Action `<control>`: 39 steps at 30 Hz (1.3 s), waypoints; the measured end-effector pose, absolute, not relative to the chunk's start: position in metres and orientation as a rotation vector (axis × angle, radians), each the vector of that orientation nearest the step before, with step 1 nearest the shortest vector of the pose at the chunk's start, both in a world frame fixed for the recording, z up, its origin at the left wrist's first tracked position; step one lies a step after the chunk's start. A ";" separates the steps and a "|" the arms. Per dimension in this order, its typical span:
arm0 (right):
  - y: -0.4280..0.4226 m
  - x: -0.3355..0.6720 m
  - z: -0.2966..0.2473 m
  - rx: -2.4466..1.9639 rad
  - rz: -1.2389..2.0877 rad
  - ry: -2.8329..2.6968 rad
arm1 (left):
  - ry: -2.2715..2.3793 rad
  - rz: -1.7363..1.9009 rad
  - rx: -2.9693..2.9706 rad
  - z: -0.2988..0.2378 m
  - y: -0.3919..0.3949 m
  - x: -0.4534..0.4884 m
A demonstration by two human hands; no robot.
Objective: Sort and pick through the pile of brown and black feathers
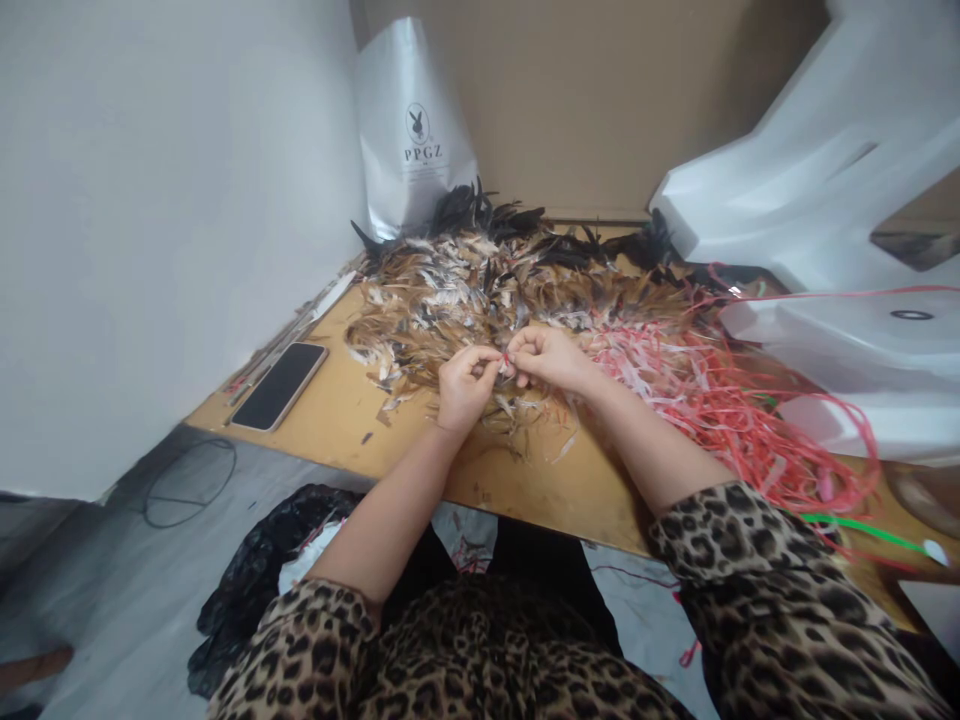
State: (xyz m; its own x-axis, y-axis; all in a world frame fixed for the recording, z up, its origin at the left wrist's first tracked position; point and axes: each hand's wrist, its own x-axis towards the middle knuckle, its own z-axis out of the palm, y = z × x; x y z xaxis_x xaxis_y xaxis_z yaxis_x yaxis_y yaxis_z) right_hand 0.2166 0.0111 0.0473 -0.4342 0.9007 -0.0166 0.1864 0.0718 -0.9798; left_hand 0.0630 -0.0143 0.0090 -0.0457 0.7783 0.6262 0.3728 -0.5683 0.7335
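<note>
Feathers (442, 300), wispy, brown, left grip (465, 388) and right grip (553, 358) pinching tiny red strand (506, 357), tangled, stringy ribbons (750, 420)

Right in the centre, left hand (463, 385) and right hand (559, 358) pinch a red scrap (505, 357), too small to make out, their fingers (486, 355) covering part of it. Up at eleven o'clock, the silvery bag (409, 75) carries fine print, too tiny to read. Over at two, the white machine (795, 185) runs off the top and right edges. Down at eight, the black plastic bag (244, 585) sits partly behind the left sleeve (315, 645), and a brown thing (34, 668), blurred, is cut by the left edge.
</note>
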 end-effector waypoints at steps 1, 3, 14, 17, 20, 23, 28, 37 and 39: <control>0.011 0.216 0.047 -1.076 1.416 -1.696 | 1.222 1.645 1.884 0.009 -0.014 0.063; 0.011 0.216 0.046 -1.055 1.427 -1.682 | 1.225 1.640 1.863 0.008 -0.014 0.063; 0.010 0.216 0.043 -1.054 1.360 -1.751 | 1.249 1.638 1.820 0.008 -0.014 0.063; 0.010 0.217 0.043 -1.072 1.286 -1.784 | 1.252 1.655 1.831 0.009 -0.014 0.063; 0.009 0.217 0.044 -1.077 1.254 -1.794 | 1.240 1.663 1.834 0.009 -0.014 0.063; 0.009 0.216 0.044 -1.077 1.265 -1.756 | 1.227 1.673 1.834 0.010 -0.014 0.063; 0.012 0.215 0.041 -1.044 1.284 -1.668 | 1.221 1.669 1.830 0.010 -0.014 0.063; 0.014 0.217 0.039 -1.111 1.117 -1.600 | 1.156 1.623 1.710 0.004 -0.011 0.064; 0.015 0.218 0.039 -1.125 1.060 -1.606 | 1.147 1.613 1.676 0.003 -0.011 0.064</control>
State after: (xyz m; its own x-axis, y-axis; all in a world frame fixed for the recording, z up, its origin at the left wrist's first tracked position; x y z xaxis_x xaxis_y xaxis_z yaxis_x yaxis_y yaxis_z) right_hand 0.2176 0.0145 0.0391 -0.2013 0.9622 0.1834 0.2099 0.2253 -0.9514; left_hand 0.0639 -0.0105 0.0031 -0.0795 0.8537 0.5147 0.2055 -0.4912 0.8465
